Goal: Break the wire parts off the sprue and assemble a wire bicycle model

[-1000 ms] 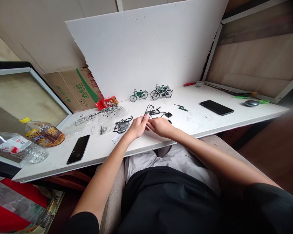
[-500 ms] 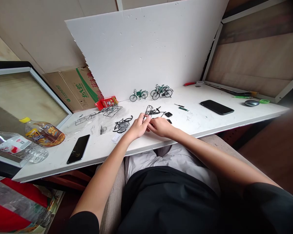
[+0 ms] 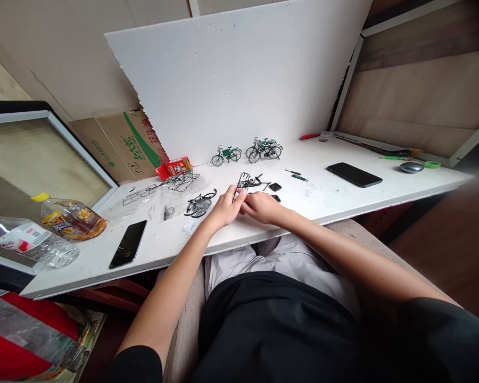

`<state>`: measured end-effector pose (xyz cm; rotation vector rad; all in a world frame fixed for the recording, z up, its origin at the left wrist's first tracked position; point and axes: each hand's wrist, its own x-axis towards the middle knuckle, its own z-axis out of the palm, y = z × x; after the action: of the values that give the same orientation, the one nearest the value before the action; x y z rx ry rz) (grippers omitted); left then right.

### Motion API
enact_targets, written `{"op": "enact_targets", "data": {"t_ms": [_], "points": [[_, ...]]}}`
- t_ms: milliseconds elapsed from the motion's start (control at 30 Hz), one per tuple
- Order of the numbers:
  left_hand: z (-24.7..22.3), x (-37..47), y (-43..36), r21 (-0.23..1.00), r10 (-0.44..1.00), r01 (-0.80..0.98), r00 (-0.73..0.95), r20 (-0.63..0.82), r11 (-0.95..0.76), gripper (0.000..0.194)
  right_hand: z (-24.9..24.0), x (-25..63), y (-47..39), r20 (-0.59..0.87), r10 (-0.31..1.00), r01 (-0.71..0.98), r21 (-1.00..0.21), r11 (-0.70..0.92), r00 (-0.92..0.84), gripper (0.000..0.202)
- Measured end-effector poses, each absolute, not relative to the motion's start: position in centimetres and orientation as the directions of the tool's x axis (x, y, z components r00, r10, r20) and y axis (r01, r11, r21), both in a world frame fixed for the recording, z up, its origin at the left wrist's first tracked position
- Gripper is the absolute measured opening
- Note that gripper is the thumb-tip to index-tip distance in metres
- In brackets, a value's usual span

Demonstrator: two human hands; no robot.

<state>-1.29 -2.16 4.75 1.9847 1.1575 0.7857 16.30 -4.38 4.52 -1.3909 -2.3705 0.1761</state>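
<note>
My left hand (image 3: 226, 206) pinches a thin black frame part (image 3: 242, 181) that sticks up past its fingertips. Against it, my right hand (image 3: 261, 206) is closed, its fingertips touching the left fingers; whatever lies between them is too small to make out. Just beyond the hands lie loose black bicycle parts (image 3: 256, 182) and a small black square piece (image 3: 275, 186). To the left rest a black model wheel and frame pieces (image 3: 200, 205). Model bicycles stand at the back, a green one (image 3: 226, 155) and a black one (image 3: 265, 152) with another green one behind.
A phone (image 3: 129, 243) and two bottles (image 3: 74, 217) are on the left of the white table (image 3: 231, 234). Another phone (image 3: 354, 174), a mouse (image 3: 411, 167) and a small screwdriver (image 3: 292, 172) lie to the right. Wire-like parts (image 3: 183, 181) rest near a red packet (image 3: 174, 167).
</note>
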Motion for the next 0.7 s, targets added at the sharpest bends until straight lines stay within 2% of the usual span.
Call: {"op": "enact_targets", "data": {"t_ms": [233,700], "points": [[4.6,-1.4,-1.8,0.743,0.892,0.542,0.421,0.165,-0.393,0.042,3.6,16.1,-3.8,0.239,0.871,0.844,-0.236,0.481,-0.429,0.045],[4.4,-1.4,-1.6,0.690,0.883,0.584,0.434,0.179,-0.427,0.036,2.8,15.8,-3.9,0.236,0.866,0.848,-0.205,0.488,-0.441,0.049]]}}
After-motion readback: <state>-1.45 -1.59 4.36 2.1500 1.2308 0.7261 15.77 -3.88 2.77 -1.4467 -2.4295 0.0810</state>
